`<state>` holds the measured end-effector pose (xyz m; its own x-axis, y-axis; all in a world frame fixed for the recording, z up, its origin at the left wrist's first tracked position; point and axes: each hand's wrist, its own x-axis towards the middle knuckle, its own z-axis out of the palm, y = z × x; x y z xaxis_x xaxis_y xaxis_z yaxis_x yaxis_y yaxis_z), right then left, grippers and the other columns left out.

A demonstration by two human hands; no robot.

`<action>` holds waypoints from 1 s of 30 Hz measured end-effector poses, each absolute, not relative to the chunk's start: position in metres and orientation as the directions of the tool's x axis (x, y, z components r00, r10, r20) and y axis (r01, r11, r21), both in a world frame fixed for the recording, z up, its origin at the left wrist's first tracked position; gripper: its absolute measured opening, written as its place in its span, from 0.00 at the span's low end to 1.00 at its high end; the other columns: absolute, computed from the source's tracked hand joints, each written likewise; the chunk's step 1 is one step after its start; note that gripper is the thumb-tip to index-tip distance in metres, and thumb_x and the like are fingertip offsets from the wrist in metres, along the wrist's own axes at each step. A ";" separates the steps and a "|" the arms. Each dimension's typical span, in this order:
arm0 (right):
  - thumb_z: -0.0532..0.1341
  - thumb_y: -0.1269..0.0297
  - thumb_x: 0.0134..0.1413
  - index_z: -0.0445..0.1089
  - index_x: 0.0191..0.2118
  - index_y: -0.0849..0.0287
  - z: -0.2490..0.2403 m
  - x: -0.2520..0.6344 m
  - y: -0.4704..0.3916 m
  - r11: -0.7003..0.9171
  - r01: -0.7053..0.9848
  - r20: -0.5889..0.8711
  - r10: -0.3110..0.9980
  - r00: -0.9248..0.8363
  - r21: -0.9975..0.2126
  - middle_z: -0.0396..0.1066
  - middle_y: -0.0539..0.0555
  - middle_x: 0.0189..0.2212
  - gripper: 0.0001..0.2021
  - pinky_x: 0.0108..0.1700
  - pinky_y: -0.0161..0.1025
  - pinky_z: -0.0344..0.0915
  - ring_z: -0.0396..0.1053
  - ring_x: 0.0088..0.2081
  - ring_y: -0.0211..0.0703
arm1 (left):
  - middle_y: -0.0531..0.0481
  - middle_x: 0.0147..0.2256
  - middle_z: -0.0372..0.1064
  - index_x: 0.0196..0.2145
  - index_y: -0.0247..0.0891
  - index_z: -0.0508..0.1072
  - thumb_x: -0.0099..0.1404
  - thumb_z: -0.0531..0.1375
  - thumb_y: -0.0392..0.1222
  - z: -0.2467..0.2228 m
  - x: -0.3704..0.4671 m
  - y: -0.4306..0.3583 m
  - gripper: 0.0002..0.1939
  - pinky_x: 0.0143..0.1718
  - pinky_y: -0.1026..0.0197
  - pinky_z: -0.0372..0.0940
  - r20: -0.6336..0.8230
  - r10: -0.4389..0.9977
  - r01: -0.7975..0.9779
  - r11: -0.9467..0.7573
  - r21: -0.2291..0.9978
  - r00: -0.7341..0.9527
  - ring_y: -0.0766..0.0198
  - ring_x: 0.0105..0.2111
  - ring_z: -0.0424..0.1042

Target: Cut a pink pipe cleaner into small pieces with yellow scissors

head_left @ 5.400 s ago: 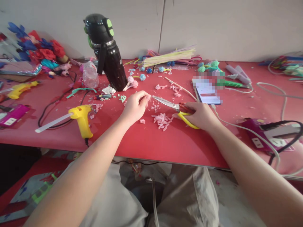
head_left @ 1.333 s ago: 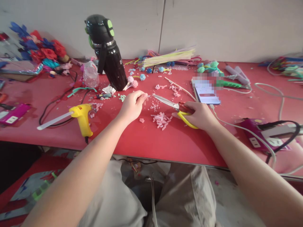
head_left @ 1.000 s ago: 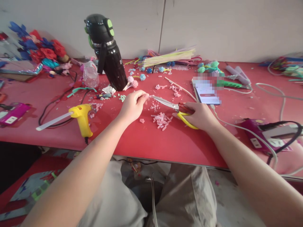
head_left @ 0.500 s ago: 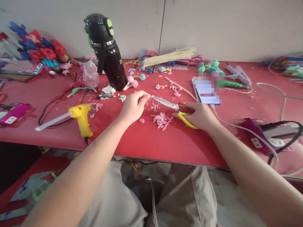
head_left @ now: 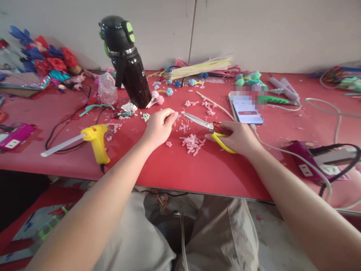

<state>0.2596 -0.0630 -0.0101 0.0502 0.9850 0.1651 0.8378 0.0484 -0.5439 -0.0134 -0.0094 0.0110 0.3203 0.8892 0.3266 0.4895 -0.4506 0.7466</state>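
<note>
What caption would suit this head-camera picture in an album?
At a red table, the right hand holds yellow-handled scissors toward the left hand, above a pile of pink snippets.

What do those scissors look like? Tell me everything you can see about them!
The scissors have shiny, metal-looking blades and yellow loop handles that look like plastic, with a bit of red near the pivot. The blades appear shut and point left toward the left hand. The right hand grips the handles, low over the red table, just behind a pile of pink snippets.
</note>
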 end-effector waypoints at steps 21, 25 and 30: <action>0.64 0.18 0.39 0.50 0.21 0.54 -0.007 0.259 -0.065 0.088 0.827 0.169 0.986 0.008 -0.555 0.48 0.48 0.19 0.40 0.27 0.41 0.47 0.46 0.26 0.37 | 0.51 0.29 0.74 0.32 0.40 0.73 0.72 0.59 0.43 0.011 -0.015 -0.006 0.10 0.35 0.59 0.63 0.387 0.873 0.490 -0.486 0.723 0.296 0.62 0.30 0.69; 0.64 0.18 0.41 0.49 0.21 0.54 -0.007 0.259 -0.065 0.091 0.816 0.163 0.987 0.004 -0.571 0.47 0.49 0.20 0.41 0.27 0.42 0.47 0.46 0.26 0.39 | 0.51 0.29 0.74 0.32 0.40 0.74 0.72 0.60 0.44 0.012 -0.015 -0.007 0.10 0.35 0.59 0.62 0.394 0.867 0.484 -0.497 0.720 0.306 0.62 0.30 0.68; 0.65 0.19 0.41 0.50 0.21 0.54 -0.008 0.260 -0.065 0.072 0.808 0.136 0.991 0.010 -0.585 0.48 0.50 0.21 0.40 0.28 0.43 0.48 0.47 0.27 0.40 | 0.51 0.29 0.75 0.32 0.40 0.74 0.72 0.60 0.44 0.012 -0.015 -0.007 0.11 0.34 0.59 0.62 0.397 0.864 0.498 -0.503 0.706 0.310 0.62 0.29 0.68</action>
<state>0.2596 -0.0647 -0.0082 0.0098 0.9907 0.1356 0.8079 0.0721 -0.5849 -0.0148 -0.0066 0.0117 0.3101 0.8639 0.3970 0.4977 -0.5033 0.7064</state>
